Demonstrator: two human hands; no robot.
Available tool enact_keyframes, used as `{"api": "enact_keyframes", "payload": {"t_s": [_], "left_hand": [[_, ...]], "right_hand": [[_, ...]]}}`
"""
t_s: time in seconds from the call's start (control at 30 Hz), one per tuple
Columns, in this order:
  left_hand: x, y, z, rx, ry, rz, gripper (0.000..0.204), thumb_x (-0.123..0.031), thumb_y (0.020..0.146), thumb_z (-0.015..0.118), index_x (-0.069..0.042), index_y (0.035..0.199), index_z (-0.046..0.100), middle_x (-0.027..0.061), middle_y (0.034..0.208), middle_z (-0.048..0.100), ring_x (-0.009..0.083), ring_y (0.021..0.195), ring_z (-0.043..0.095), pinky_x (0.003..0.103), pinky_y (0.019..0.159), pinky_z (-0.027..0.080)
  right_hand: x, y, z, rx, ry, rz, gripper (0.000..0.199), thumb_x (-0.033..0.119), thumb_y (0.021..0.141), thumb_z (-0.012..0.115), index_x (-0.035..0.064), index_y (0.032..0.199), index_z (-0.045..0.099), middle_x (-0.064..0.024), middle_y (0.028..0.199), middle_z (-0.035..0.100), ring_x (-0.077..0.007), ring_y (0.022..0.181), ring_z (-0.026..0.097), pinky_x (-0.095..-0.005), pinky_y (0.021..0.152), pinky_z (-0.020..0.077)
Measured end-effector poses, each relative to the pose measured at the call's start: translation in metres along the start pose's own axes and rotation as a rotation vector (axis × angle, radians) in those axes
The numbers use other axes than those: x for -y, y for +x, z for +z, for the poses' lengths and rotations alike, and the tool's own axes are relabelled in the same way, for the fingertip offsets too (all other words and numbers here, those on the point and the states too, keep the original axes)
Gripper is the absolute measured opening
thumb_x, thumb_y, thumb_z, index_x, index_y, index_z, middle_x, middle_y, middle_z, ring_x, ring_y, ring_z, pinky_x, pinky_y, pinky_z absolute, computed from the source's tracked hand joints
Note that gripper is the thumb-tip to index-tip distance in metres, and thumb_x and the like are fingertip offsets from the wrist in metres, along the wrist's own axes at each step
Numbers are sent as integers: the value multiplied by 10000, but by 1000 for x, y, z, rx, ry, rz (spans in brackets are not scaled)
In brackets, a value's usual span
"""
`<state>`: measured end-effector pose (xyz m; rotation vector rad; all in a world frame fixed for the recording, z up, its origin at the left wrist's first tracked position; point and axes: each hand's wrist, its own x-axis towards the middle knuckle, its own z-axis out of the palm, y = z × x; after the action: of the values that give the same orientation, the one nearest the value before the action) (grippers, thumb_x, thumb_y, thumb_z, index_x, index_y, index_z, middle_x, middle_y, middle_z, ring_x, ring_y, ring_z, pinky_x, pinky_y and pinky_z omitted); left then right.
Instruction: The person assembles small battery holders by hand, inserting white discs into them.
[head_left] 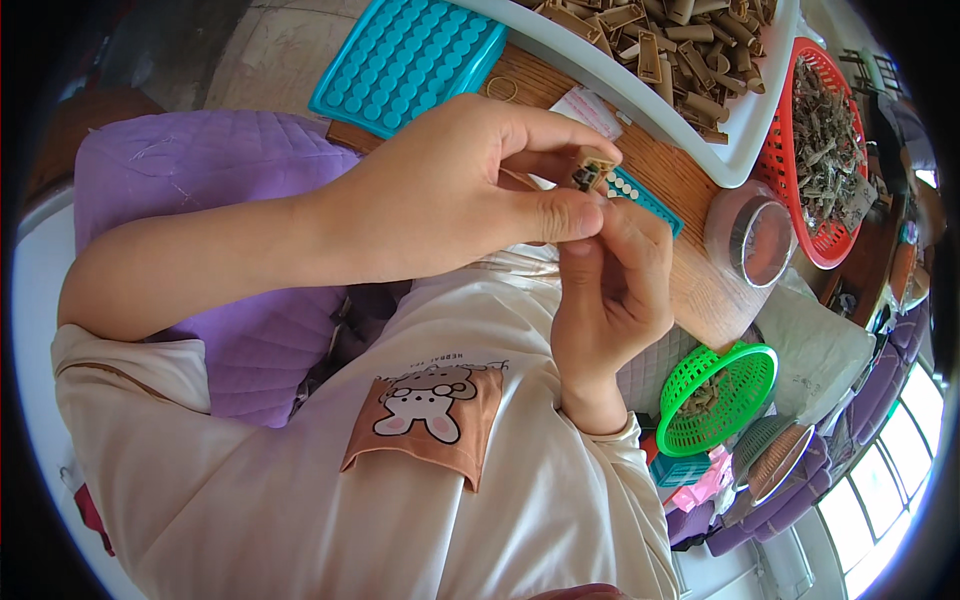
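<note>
Left hand (pixel 455 190) pinches a small tan block (pixel 592 173) between thumb and forefinger; the block sits at the fingertips, above the wooden table (pixel 690 190) edge. Right hand (pixel 615 290) rises from below, fingers pressed together against the left thumb just under the block. Near behind: teal perforated tray (pixel 405 60), white tray (pixel 690 120) of tan pieces. Rightward: clear round container (pixel 755 240), red basket (pixel 815 240). Green basket (pixel 715 395) lies below the table edge.

Toward the upper right of the frame, the desk (pixel 690 290) is crowded: a white tray (pixel 640 100), red basket (pixel 835 240) and clear jar (pixel 755 240) block passage. Bare wood shows only beside the teal mould (pixel 405 60).
</note>
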<state>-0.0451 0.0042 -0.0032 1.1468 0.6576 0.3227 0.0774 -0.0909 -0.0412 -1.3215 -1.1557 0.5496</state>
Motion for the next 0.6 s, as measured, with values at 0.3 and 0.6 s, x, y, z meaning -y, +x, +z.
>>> {"api": "enact_keyframes", "payload": {"t_s": [0.3,0.6], "left_hand": [[-5,1,1,-3,-218,-32,369,-218,861,464,-31,1176,418,79,1076,513,122,954,511,276,782,468],[1,3,-1,-22,-68,89,369,-283,867,442,-49,1153,428,78,1094,506,107,935,513,268,757,475]], "right_hand": [[-4,3,0,61,-31,-54,339,-70,667,605,9,996,576,-98,844,523,-172,726,505,-243,619,420],[-7,7,5,42,8,-21,299,-100,668,578,-12,954,566,-110,823,516,-173,676,525,-213,579,436]]}}
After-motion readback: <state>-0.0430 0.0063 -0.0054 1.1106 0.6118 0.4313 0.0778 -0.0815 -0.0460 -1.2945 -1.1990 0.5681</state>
